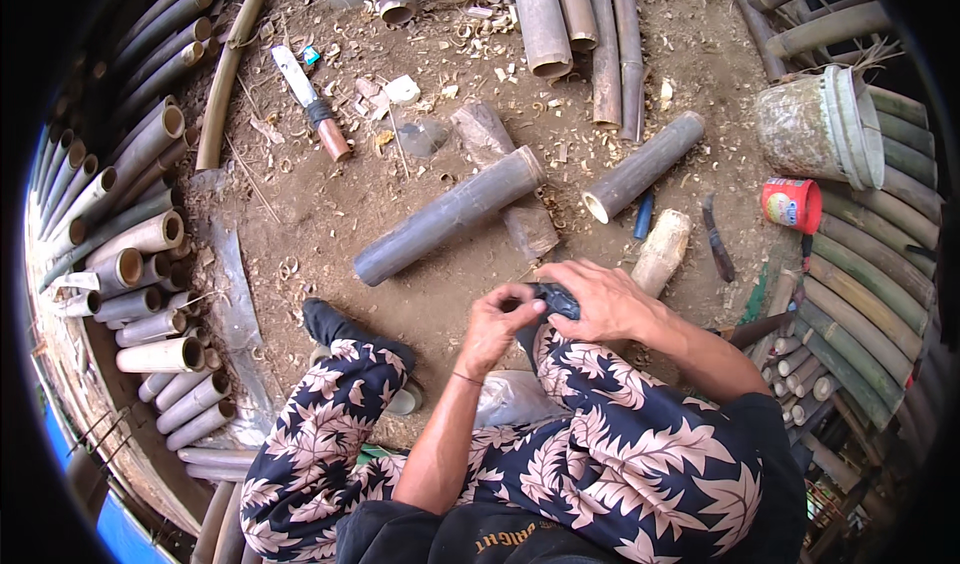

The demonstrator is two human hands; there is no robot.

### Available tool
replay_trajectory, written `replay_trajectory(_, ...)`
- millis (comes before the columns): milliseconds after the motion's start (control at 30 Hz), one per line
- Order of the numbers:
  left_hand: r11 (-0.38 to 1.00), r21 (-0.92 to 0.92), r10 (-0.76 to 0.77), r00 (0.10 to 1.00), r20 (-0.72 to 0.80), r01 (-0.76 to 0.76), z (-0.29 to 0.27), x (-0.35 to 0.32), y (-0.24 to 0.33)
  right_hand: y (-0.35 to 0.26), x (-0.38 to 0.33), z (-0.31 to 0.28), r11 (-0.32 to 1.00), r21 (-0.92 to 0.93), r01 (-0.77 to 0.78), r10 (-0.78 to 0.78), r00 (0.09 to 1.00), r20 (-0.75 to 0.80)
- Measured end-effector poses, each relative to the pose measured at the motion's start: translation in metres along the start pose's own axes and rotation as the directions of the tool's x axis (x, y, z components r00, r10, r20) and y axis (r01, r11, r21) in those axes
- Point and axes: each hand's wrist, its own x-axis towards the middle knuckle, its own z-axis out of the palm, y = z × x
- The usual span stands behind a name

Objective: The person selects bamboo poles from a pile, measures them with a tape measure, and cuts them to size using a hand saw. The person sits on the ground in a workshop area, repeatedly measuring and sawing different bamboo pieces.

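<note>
In front of my raised knee, both my hands meet over a small, shiny black thing (560,302), whose exact kind I cannot make out. My right hand (608,302) is closed round it from above and the right. The fingers and thumb of my left hand (490,326) pinch together at its left edge. Just beyond lies a thick dark bamboo tube (450,216), resting slantwise across a wooden block (530,226). Close to my right hand, a pale wooden piece (662,249) lies on the ground.
Another bamboo tube (645,167) lies farther right, near a curved dark knife (716,239). A broad-bladed knife (312,104) lies at far left. On the right stand a dirty white bucket (815,129) and a red tub (790,205). Stacked bamboo (160,354) lines the left; shavings litter the soil.
</note>
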Motion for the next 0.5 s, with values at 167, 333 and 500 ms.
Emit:
replay_trajectory(167,0.532,0.813,0.511,0.855,-0.085,-0.237,-0.024,0.014,0.011,0.034,0.021,0.021,0.969,-0.054,-0.243,0.248,0.952,0.177)
replay_trajectory(333,0.207,0.974,0.814,0.568,-0.119,-0.093,-0.043,0.046,0.057,0.128,0.038,0.056,0.729,0.421,-0.540,0.668,0.697,-0.261)
replay_trajectory(500,0.158,0.982,0.818,0.571,-0.072,-0.102,-0.055,0.051,0.065,0.168,0.097,0.040,0.423,0.842,-0.336,0.906,0.125,-0.405)
